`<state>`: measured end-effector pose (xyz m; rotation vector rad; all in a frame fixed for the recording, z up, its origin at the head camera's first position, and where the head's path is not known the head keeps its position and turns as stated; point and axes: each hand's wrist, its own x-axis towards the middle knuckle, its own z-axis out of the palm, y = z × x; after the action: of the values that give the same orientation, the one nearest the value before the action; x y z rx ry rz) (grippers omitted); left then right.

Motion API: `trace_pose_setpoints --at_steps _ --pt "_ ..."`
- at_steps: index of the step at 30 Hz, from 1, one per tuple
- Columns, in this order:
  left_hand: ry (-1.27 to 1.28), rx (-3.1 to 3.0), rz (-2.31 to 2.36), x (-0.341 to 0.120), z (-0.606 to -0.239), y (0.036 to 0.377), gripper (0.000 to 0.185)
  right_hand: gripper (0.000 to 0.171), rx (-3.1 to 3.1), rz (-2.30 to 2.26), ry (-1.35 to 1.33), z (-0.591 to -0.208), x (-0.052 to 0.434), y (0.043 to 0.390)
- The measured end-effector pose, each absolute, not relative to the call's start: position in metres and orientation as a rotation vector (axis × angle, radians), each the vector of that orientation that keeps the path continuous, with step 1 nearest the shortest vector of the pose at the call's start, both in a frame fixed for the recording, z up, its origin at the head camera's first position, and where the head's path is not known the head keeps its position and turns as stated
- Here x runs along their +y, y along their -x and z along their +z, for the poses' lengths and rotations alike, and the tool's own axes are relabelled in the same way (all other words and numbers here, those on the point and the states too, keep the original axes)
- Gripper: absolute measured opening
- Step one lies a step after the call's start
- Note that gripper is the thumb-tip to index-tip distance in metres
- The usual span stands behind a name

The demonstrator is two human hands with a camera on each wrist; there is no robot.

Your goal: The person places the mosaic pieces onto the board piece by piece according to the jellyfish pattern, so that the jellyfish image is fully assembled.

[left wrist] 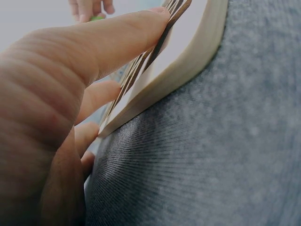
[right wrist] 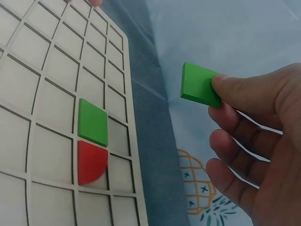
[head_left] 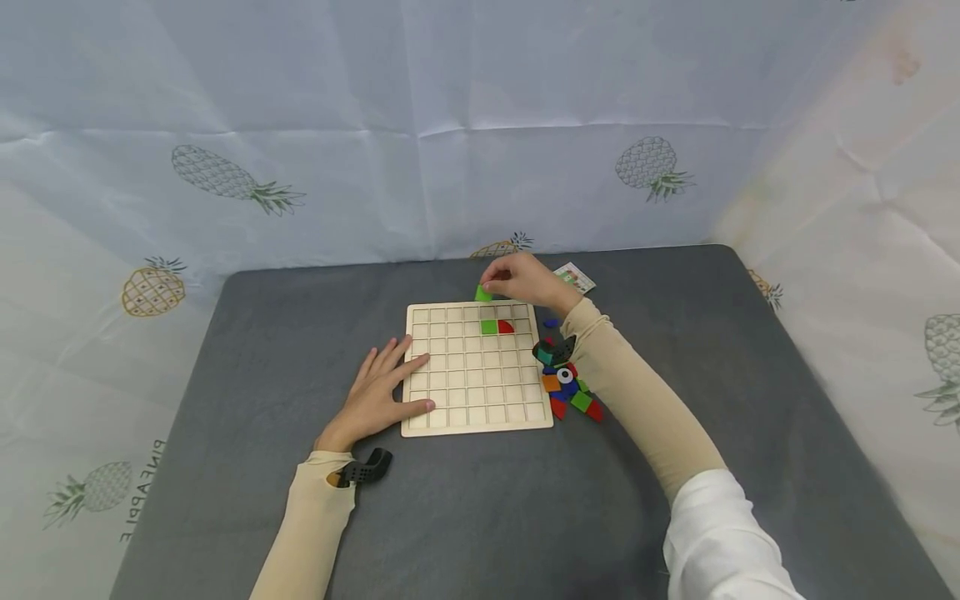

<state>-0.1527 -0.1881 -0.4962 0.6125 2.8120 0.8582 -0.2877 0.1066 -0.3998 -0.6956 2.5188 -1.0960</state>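
The left hand [head_left: 378, 392] lies flat on the grey table [head_left: 247, 350], fingers straight and slightly spread, with the fingertips resting on the left edge of the wooden grid board [head_left: 477, 418]. It holds nothing. In the left wrist view the thumb [left wrist: 108, 42] reaches onto the board's raised rim [left wrist: 188, 66], and the other fingers tuck along the edge below it.

The board is a pale rectangle of square cells, its long axis running away from the person. Two pieces sit in cells near its far edge: a green square tile [head_left: 489, 327] and, touching it on the right, a red quarter-circle piece [head_left: 506, 327]. In the right wrist view the same pair appears as green [right wrist: 93, 121] above red [right wrist: 90, 161], the red piece's curved side facing the board's outer edge.

Above the board's far edge the right hand [head_left: 525, 282] pinches a second green tile [head_left: 483, 293] between thumb and forefinger, the other fingers loosely curled. The tile [right wrist: 199, 84] is held off the board, tilted with one flat face turned toward the wrist camera; it looks roughly square, so no long axis can be told.

To the right of the board, beneath the right forearm, lies a loose heap of coloured pieces [head_left: 570, 392] in red, green, blue and orange. Further back, a small printed card [head_left: 576, 277] lies on the table.
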Motion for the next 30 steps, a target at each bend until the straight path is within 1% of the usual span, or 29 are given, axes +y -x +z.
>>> trace_pose_setpoints --at_steps 8,16,21,30 --pt "-0.624 2.804 0.878 -0.187 -0.494 0.154 0.081 0.015 2.488 -1.023 0.652 -0.414 0.095 0.290" --pt "-0.643 2.829 0.881 -0.187 -0.494 0.158 0.082 0.013 2.483 -0.923 0.705 -0.426 0.087 0.293" --pt "-0.647 2.817 0.868 -0.188 -0.496 0.155 0.081 0.014 2.483 -0.864 0.730 -0.437 0.083 0.290" --pt "-0.622 2.816 0.852 -0.189 -0.498 0.153 0.081 0.014 2.491 -0.809 0.739 -0.445 0.078 0.287"
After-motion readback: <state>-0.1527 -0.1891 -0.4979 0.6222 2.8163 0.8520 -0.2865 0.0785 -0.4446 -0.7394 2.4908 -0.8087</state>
